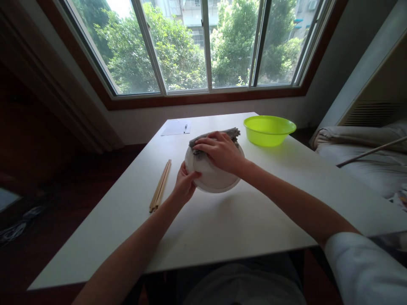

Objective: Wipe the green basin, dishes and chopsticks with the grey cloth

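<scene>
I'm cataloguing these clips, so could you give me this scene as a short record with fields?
Surface: white table
Left grip: holding a white dish by its left side
Right grip: over a gray cloth at the dish's far part
Left: wooden sticks
Far right: green basin
Far left: paper, pen

Bare left hand [186, 184] grips, thumb [195, 174] uppermost; bare right hand [221, 151] lies palm-down, fingers [203, 146] curved; both bare forearms [282, 197] converge forward.

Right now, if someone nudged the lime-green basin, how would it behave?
The basin looks translucent and thin-walled, so probably light and slightly flexible. Its wide, low shape suggests it would slide rather than tip.
</scene>
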Available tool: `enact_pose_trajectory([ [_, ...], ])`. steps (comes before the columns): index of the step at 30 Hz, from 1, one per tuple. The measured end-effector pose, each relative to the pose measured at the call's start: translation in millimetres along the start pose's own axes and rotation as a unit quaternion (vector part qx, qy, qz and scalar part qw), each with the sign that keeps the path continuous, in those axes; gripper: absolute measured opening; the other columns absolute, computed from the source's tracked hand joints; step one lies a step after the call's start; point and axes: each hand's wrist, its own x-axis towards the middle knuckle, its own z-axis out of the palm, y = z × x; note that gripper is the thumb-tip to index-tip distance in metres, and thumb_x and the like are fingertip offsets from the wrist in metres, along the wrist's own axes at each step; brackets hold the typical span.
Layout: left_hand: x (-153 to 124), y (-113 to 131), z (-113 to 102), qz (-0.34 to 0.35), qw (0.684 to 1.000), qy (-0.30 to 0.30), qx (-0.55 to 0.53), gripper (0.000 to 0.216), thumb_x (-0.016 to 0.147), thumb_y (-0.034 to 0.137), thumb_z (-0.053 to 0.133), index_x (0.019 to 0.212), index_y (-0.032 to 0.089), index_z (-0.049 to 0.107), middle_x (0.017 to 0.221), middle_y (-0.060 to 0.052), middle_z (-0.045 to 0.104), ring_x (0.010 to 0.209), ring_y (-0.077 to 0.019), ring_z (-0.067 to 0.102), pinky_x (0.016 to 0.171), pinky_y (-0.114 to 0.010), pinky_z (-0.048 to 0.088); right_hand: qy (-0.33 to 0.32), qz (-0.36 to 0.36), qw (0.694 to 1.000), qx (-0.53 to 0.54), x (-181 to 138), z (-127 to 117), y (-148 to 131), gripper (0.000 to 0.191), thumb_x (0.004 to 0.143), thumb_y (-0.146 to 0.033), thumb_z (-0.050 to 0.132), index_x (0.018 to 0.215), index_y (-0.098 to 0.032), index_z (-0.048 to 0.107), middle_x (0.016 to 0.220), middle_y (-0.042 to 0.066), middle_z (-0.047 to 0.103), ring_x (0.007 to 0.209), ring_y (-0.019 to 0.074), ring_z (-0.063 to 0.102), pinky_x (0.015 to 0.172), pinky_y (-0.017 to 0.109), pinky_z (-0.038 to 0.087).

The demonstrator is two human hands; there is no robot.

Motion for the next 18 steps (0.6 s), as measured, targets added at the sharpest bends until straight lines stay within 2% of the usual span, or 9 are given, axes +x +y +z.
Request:
enact_pose_trajectory([
  [4, 1.2, 1.2, -2.8, -0.008, 1.000, 0.014, 0.008, 0.054, 0.043, 0.003, 0.069, 0.092, 0.019, 0.054, 0.078, 0.003, 0.065, 0.067, -0.0110, 0.058, 0.057, -0.019, 0.046, 0.033, 0.100, 0.994, -0.020, -4.8, 3.7, 24.3, 0.033, 0.088, -0.015, 0.047, 0.116, -0.025, 0.062, 0.123, 0.000, 0.062, 0.105, 0.0278, 0.048, 0.088, 0.043, 0.037],
  [8, 4.5, 5.0, -5.6, -0.005, 1.000, 0.029, 0.003, 0.053, 0.043, 0.003, 0.069, 0.091, 0.018, 0.054, 0.079, 0.003, 0.066, 0.070, -0.0116, 0.059, 0.060, -0.020, 0.048, 0.078, 0.169, 0.982, 0.010, -19.0, 9.0, 49.2, 0.036, 0.085, -0.011, 0.047, 0.115, -0.023, 0.062, 0.117, 0.003, 0.065, 0.100, 0.0255, 0.053, 0.089, 0.041, 0.039],
  [13, 5.7, 8.5, -6.8, -0.005, 0.999, 0.031, 0.006, 0.048, 0.045, 0.007, 0.070, 0.090, 0.017, 0.056, 0.076, 0.002, 0.066, 0.067, -0.0117, 0.059, 0.060, -0.020, 0.048, 0.126, 0.173, 0.976, 0.035, -29.7, 7.0, 56.9, 0.036, 0.083, -0.010, 0.045, 0.111, -0.021, 0.064, 0.113, 0.004, 0.067, 0.097, 0.0236, 0.057, 0.090, 0.041, 0.041],
  [18, 6.1, 8.5, -8.3, -0.021, 0.997, 0.067, 0.001, 0.041, 0.054, 0.021, 0.072, 0.093, 0.016, 0.059, 0.074, 0.000, 0.067, 0.066, -0.0143, 0.061, 0.060, -0.024, 0.050, 0.114, 0.178, 0.976, 0.044, -27.5, 5.5, 49.2, 0.038, 0.080, -0.011, 0.046, 0.112, -0.023, 0.064, 0.113, 0.003, 0.067, 0.098, 0.0248, 0.056, 0.089, 0.041, 0.043],
])
